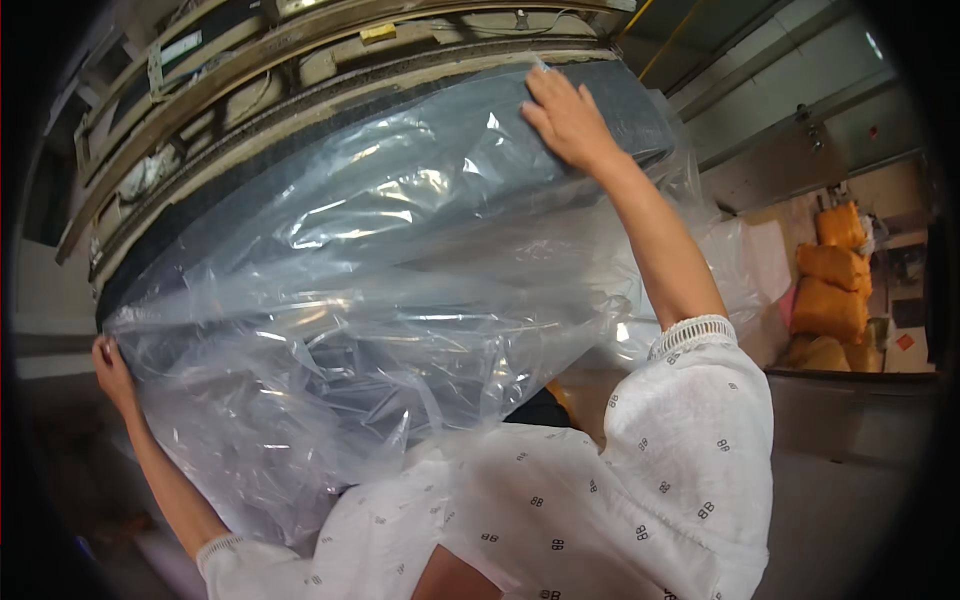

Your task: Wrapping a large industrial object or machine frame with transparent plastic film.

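A wide sheet of clear plastic film (350, 210) lies over a dark machine bed (630, 100) and hangs toward me in loose, shiny folds. Out at the far left corner, my left hand (113, 372) is closed on the film's edge, its fingertips partly hidden. My right hand (570, 118) rests on the film near the back edge of the bed, right of centre, with fingers stretched out and thumb apart. A small wrinkle of film stands up by its fingertips. Nearest my body, the film bunches against my white shirt.
A long metal frame with rails (330, 65) runs along the back of the bed, with a small yellow piece (378, 33) on it. To the right, stuffed orange sacks (830, 290) are piled beyond a metal panel (850, 420). More film drapes off the right side.
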Motion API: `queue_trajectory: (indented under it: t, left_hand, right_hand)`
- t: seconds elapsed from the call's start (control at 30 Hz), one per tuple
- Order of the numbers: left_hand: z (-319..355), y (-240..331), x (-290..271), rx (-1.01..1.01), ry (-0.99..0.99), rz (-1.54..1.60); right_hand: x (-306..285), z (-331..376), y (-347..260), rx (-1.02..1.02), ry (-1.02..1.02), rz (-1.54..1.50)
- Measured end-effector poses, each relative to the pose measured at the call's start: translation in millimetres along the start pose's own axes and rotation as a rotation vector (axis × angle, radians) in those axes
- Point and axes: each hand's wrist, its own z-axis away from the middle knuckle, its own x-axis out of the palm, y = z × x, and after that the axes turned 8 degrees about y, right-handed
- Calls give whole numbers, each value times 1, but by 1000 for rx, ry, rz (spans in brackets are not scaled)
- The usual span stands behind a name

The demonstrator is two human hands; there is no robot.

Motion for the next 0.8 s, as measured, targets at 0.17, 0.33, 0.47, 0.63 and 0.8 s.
queue_trajectory:
  t: [0.17,0.33,0.47,0.63,0.8]
  left_hand:
    - [-4,-43,-112,-312,-2,302]
    - [34,29,-161,-315,49,431]
    - [63,68,-186,-426,40,419]
    - [96,76,-211,-488,65,306]
    - [148,-25,-241,-795,4,219]
  right_hand:
    - [-15,32,-14,41,-20,31]
    - [-8,12,16,64,73,173]
    - [-7,6,24,88,54,144]
    - [-1,-8,55,87,192,56]
    - [12,-29,77,440,0,-75]
